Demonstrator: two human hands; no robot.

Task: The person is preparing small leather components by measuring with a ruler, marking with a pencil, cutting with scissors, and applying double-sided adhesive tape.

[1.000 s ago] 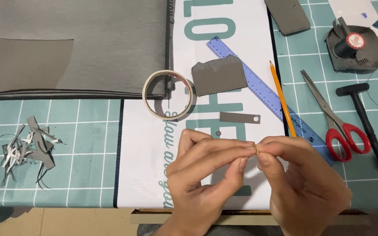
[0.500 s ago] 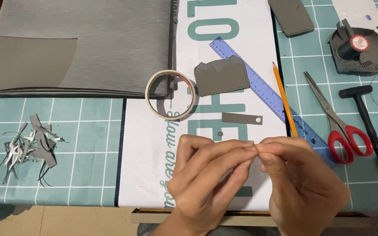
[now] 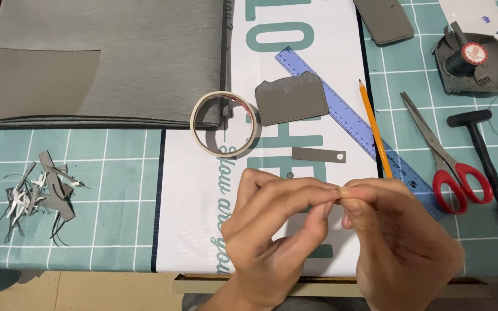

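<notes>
left hand (image 3: 272,230) and right hand (image 3: 399,242): fingertips pinched together, item hidden | grey strip (image 3: 318,155) just beyond | scissors (image 3: 448,164) right

tape roll (image 3: 223,124) and scissors (image 3: 446,155) flank hands.

A white printed sheet (image 3: 312,34) with large teal lettering runs down the middle of your table (image 3: 116,173), from far edge to near edge. Near the far right corner, a round red and white label (image 3: 474,53) tops a dark grey object (image 3: 494,72).
</notes>
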